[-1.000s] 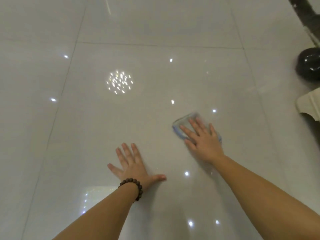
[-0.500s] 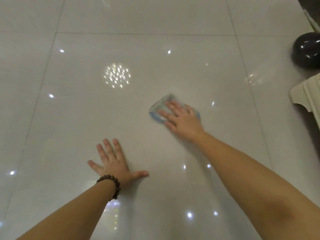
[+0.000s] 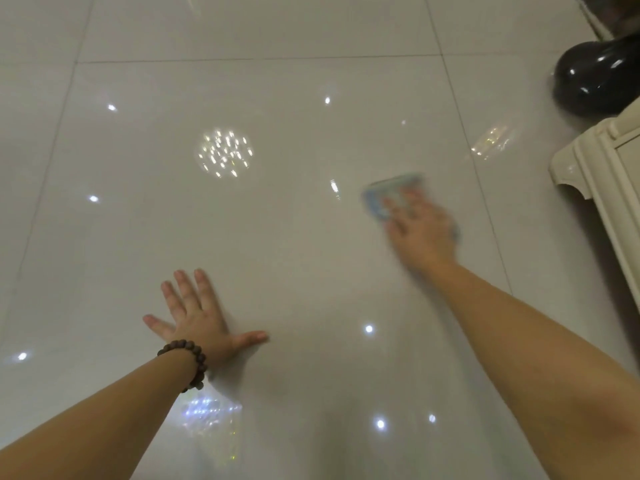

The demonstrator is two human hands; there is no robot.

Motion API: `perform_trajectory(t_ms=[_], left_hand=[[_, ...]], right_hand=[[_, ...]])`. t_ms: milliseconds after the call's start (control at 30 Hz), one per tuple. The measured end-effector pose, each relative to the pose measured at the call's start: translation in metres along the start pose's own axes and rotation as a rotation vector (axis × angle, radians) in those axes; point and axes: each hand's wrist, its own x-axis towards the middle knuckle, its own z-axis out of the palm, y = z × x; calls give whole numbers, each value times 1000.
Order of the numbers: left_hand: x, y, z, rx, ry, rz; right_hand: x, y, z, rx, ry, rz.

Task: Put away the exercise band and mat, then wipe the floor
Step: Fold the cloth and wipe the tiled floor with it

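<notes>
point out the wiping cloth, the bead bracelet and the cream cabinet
wiping cloth [image 3: 388,188]: head view, blue far edge beyond the fingers
bead bracelet [image 3: 194,355]: head view, beads atop the left wrist
cream cabinet [image 3: 602,174]: head view, its corner post

the glossy tiled floor [image 3: 277,237] lies open to the left and far side, with bare tile between the left hand [image 3: 199,323] and the right hand [image 3: 420,230]. at the right edge a cream cabinet [image 3: 602,174] and, beyond it, a dark rounded object [image 3: 595,77] stand on the floor and close off that side.
</notes>
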Motion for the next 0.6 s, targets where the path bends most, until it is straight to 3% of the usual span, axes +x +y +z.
perform_trajectory(t_ms=[67,100,167,200,233,300,333,367,400,500,567,600], left_hand=[[0,1,1,6,6,-3],[0,1,2,9,7,-5],[-2,3,0,10,16,-8],[-2,3,0,14,20,-10],[-3,3,0,20,23,-12],[-4,3,0,29,29,-12],[-5,3,-1,32,31,-9],[-5,3,0,33,34,-6],[-5,3,0,35,39,-7],[-4,3,2,51,50,-10],[-4,3,3,63,49,-10],[-4,2,3,65,45,-10]], right_hand=[[-13,53,-13,78,55,595],[-17,57,-17,131,76,802],[-20,14,-15,143,70,886],[-23,-19,-12,172,44,761],[-27,-50,-4,172,17,522],[-51,-91,13,116,-76,-123],[-59,-84,15,54,-103,-334],[-63,-62,11,33,-86,-373],[-66,-33,7,13,-59,-254],[-83,50,-8,48,8,454],[-86,48,-11,124,69,800],[-83,25,-7,121,92,875]])
